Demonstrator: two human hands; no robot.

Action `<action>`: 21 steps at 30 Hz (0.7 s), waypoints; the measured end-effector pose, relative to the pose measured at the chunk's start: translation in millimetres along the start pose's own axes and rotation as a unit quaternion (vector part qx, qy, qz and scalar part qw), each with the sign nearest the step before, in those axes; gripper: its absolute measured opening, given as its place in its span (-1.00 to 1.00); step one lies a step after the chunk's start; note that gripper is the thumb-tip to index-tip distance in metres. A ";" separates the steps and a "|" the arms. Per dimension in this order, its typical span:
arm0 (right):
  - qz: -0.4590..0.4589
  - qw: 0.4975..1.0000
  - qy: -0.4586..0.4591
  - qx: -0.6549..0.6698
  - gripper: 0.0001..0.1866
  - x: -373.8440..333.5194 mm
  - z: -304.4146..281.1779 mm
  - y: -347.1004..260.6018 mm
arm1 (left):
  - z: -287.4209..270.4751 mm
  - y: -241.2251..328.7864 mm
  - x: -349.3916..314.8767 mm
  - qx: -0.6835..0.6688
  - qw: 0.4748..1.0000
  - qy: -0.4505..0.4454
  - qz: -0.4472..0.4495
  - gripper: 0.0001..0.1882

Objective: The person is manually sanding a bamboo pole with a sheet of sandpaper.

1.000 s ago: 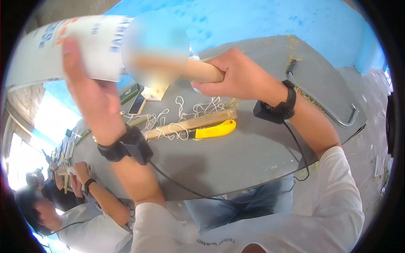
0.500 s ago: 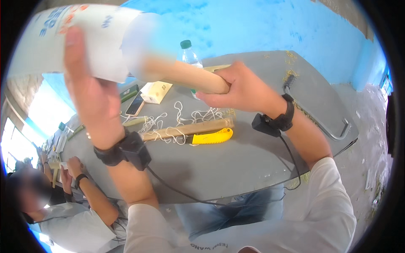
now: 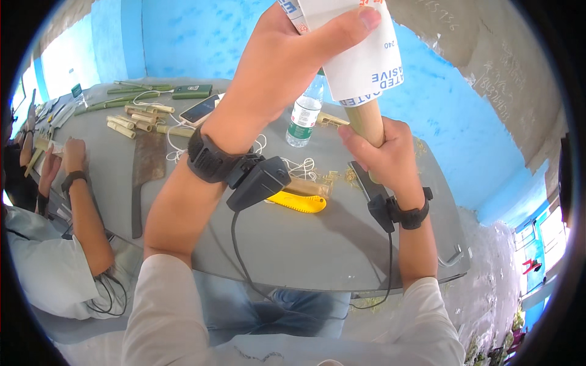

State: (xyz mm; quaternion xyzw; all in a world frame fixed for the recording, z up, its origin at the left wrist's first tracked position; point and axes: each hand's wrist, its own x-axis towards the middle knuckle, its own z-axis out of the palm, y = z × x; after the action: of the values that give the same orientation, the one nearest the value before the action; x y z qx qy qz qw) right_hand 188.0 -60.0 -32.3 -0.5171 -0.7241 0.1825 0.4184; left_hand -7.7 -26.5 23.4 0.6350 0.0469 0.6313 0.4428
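Observation:
Near the top of the view, my left hand (image 3: 299,58) grips a white-backed sheet of sandpaper (image 3: 360,64) printed in blue and orange, its thumb pressed across the front. The sheet is wrapped around the upper part of a pale bamboo tube (image 3: 366,122), hiding that end. Below the sheet, my right hand (image 3: 390,149) is closed around the tube's lower part. The tube is held nearly upright above the table. Under my hands lie a yellow-handled saw (image 3: 302,202) and a strip of bamboo (image 3: 308,187).
A water bottle (image 3: 303,119) stands behind my hands. Left lie a cleaver (image 3: 146,168), several bamboo pieces (image 3: 137,119), a phone (image 3: 200,110) and a green box (image 3: 192,91). A co-worker's hands (image 3: 64,158) are at the far left. Cables hang from my wrists.
The view has turned. The tube and sandpaper have swung from a slant at upper left to nearly upright at upper right. My left hand, earlier with fingers raised against the sheet, now clasps it.

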 end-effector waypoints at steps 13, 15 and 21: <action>-0.034 0.999 0.012 0.003 -0.60 3.5 -4.9 10.7 | 2.4 -21.9 -3.2 0.001 1.000 -0.010 0.015 -0.56; -0.033 0.999 0.008 0.003 -0.59 3.1 -4.5 9.2 | 4.7 -22.6 -3.7 -0.012 1.000 0.001 0.013 -0.57; -0.051 0.998 -0.039 -0.017 -0.55 0.5 -5.7 4.4 | 4.3 -20.0 -7.2 0.004 0.999 0.013 0.032 -0.61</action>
State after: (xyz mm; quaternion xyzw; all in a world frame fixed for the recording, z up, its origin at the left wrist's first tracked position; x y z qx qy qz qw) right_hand 195.1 -58.7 -31.8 -0.4795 -0.7682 0.1687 0.3893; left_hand 4.5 -21.1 6.4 0.6296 0.0349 0.6531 0.4193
